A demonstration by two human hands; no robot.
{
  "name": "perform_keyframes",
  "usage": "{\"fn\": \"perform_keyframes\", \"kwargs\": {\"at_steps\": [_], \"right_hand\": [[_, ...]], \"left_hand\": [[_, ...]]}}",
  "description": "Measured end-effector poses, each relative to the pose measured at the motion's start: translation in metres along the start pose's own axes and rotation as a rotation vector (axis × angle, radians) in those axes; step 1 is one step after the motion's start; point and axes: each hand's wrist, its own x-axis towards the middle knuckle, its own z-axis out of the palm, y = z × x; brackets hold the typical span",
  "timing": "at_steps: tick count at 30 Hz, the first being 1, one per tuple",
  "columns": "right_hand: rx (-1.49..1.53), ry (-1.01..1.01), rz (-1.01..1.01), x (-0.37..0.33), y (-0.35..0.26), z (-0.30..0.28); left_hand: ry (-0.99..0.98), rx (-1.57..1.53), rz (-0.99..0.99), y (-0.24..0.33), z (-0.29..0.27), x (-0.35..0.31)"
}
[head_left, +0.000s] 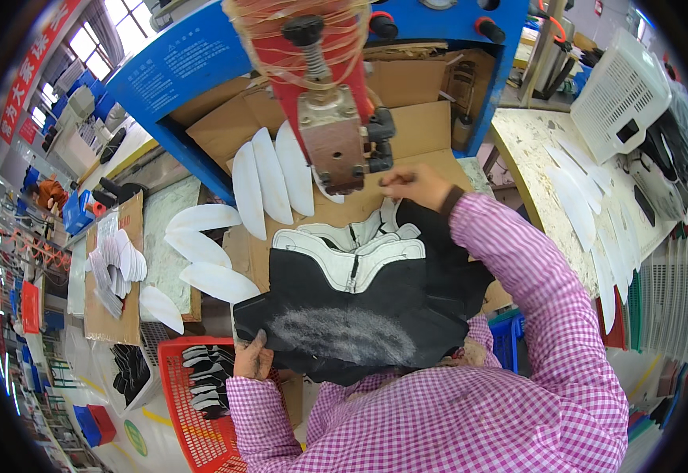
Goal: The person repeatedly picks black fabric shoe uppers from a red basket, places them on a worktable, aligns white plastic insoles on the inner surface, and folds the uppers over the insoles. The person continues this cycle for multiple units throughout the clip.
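In front of me lies a wide black cloth (344, 335) with a whitish dusty patch across its middle. My left hand (254, 359) is at its near left corner, thumb over the edge, fingers closed on it and partly hidden. On the cloth's far part rest white shoe-upper-like pieces (391, 251) with dark edges and seams. My right hand (421, 186) is raised beyond them, fingers pinched together beside the red machine head (332, 146). What the fingertips hold, if anything, is too small to make out.
A blue machine housing (178, 71) lined with cardboard stands ahead. Flat white curved pieces (206, 248) lie left of the cloth, and more white strips (571, 206) on the right table. A red basket (178, 394) holding black-and-white pieces sits at lower left. A white crate (620, 94) stands right.
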Motion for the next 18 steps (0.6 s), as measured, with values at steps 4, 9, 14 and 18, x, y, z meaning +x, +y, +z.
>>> {"fn": "perform_keyframes", "kwargs": {"at_steps": [4, 9, 14, 18], "right_hand": [[-0.806, 0.056, -0.031, 0.065, 0.017, 0.033], [-0.792, 0.088, -0.135, 0.091, 0.023, 0.05], [-0.644, 0.169, -0.237, 0.088, 0.037, 0.046], [-0.334, 0.374, -0.211, 0.065, 0.034, 0.017]], "left_hand": [[-0.018, 0.045, -0.023, 0.0, -0.014, -0.007], [-0.186, 0.072, -0.059, 0.007, -0.026, -0.01], [0.031, 0.126, -0.017, 0.013, -0.034, -0.003], [0.488, 0.251, 0.179, 0.032, -0.02, 0.001]]}}
